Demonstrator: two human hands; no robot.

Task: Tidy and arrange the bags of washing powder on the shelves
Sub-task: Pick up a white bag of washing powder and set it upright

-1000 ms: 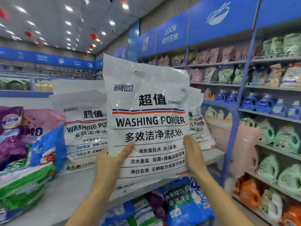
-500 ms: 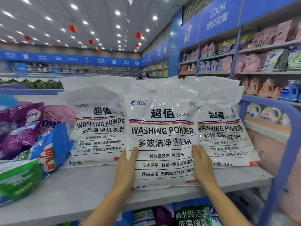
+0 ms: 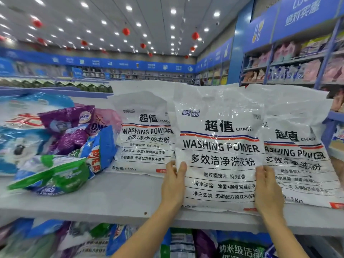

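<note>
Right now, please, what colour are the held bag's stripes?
Blue above red stripes on the held bag; head view.

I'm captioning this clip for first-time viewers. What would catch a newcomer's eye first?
The middle white bag marked WASHING POWDER, upright on the grey shelf, with the left hand pinching one edge and the right hand flat against the other. Two matching bags flank it; a jumbled heap of coloured bags lies at the shelf's left.
</note>
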